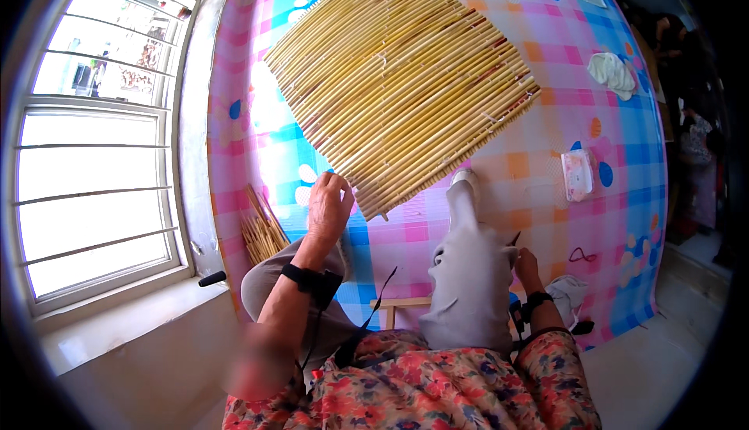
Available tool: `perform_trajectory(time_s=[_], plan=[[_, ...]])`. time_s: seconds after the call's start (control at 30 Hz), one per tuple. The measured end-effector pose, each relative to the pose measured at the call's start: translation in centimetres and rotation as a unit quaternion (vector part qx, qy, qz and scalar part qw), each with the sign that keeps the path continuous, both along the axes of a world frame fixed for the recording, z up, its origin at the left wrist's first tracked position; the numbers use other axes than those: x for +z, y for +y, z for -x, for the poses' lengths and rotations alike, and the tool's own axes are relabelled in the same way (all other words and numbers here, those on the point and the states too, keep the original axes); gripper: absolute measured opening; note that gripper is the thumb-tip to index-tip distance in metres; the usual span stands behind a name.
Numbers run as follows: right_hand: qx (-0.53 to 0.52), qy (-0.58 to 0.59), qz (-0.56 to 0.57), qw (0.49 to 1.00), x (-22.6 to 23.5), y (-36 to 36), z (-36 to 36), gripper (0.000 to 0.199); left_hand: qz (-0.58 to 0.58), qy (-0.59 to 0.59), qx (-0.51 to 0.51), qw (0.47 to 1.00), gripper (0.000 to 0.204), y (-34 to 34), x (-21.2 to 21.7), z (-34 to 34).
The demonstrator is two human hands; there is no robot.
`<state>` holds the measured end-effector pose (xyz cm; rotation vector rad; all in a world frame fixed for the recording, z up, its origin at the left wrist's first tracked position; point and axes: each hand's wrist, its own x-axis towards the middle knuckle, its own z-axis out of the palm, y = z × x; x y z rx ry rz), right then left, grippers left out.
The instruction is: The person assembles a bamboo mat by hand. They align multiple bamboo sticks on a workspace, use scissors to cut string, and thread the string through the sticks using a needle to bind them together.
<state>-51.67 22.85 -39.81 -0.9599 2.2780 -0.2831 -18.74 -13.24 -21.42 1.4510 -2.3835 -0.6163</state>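
A large square mat of woven bamboo sticks (pixel 402 79) lies tilted on a pink, blue and orange checked cloth (pixel 538 188). My left hand (pixel 328 205) rests at the mat's near corner, fingers curled on its edge. My right hand (pixel 527 265) sits low beside my raised knee in grey trousers (pixel 468 274), pinching a thin dark tool whose kind I cannot make out. A foot in a light sock (pixel 465 178) touches the mat's lower edge.
A bundle of loose bamboo sticks (pixel 261 231) lies at the cloth's left edge by a barred window (pixel 94 157). A small pink packet (pixel 578 174), a white crumpled cloth (pixel 612 71) and a dark loop of cord (pixel 581 255) lie to the right. A small wooden stool (pixel 399 305) sits under me.
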Motion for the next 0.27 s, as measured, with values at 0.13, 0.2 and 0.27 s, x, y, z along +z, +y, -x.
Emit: perform_trajectory(time_s=[0.13,0.2,0.27], plan=[[-0.077,-0.026,0.036,0.996,-1.1,-0.6,-2.4,0.031,-0.15,0.054,0.091,0.983,0.009,-0.6,0.5,-0.7],[-0.169,-0.111,0.079,0.976,-3.2,0.2,-2.5,0.036,-0.254,0.099,0.15,0.95,0.011,-0.9,1.6,-0.1],[-0.23,-0.175,0.103,0.952,-7.3,1.5,-1.5,0.038,-0.267,0.128,0.146,0.944,0.012,-1.4,1.1,0.2]])
